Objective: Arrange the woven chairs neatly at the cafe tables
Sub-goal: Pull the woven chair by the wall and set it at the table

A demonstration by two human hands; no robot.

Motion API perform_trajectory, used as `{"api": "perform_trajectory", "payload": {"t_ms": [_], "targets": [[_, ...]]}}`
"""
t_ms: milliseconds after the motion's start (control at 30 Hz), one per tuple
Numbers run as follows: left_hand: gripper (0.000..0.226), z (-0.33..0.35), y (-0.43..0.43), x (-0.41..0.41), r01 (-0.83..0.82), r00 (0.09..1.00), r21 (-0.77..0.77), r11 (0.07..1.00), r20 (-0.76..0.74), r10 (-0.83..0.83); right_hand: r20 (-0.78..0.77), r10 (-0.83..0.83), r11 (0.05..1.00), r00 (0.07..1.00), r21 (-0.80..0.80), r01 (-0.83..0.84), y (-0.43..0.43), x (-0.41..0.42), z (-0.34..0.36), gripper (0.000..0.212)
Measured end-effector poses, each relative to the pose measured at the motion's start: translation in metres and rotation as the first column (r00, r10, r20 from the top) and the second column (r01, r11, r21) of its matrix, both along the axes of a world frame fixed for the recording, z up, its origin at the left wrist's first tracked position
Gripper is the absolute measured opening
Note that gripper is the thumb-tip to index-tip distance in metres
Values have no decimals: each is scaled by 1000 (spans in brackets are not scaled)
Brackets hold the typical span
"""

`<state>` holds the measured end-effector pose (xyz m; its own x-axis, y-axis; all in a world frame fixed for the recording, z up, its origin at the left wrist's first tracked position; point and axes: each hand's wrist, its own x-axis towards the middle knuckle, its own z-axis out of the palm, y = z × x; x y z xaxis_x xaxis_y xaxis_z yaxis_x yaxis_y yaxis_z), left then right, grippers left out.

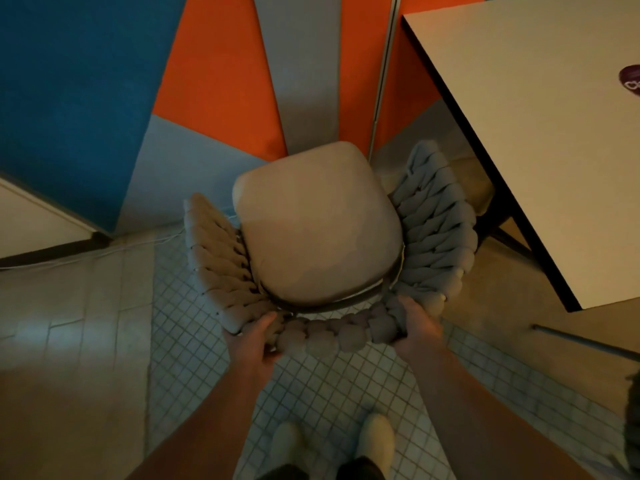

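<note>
Down at the bottom of the frame, two pale shoes [375,439] stand on the small-tiled floor [322,386]. Just above them, the left hand [251,344] and the right hand [417,329] each clench the chunky braided backrest of the woven chair [315,336], one at either end of its curve. Its tan seat cushion [317,225] fills the middle of the frame. At the upper right, a pale counter [540,140] sits just beside the chair's arm. Beyond, blue, orange and grey wall panels [221,81] rise across the top.
</note>
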<state>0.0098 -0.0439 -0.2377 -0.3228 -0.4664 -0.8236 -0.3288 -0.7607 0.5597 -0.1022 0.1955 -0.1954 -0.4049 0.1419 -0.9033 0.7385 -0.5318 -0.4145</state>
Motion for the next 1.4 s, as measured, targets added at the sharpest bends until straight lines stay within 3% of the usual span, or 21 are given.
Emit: {"api": "perform_trajectory", "payload": {"t_ms": [67,200,500,767,1133,1233,1400], "targets": [[85,12,4,-1,4,1000,19,1000,-4,-4,7,-25,1000,1000,-9,26,1,-1,-4,48],[27,36,12,-5,75,996,47,996,-57,-73,-1,-56,997,998,49,56,-1,-4,-5,49],[44,35,-3,-2,56,995,-41,998,-81,-59,14,-109,991,994,85,108,-12,8,-5,54],[58,41,-50,-6,223,967,-95,970,-106,-232,-19,-259,963,966,72,260,-43,47,-9,42],[48,18,-123,-38,516,855,-56,855,-33,-518,-60,-491,870,869,19,493,-98,90,-17,46],[42,14,-137,-46,557,830,-27,830,-16,-558,-67,-511,858,857,20,513,-112,97,-20,53],[40,9,-147,-48,592,804,-34,805,-43,-593,-81,-497,866,864,14,500,-121,100,6,47]]}}
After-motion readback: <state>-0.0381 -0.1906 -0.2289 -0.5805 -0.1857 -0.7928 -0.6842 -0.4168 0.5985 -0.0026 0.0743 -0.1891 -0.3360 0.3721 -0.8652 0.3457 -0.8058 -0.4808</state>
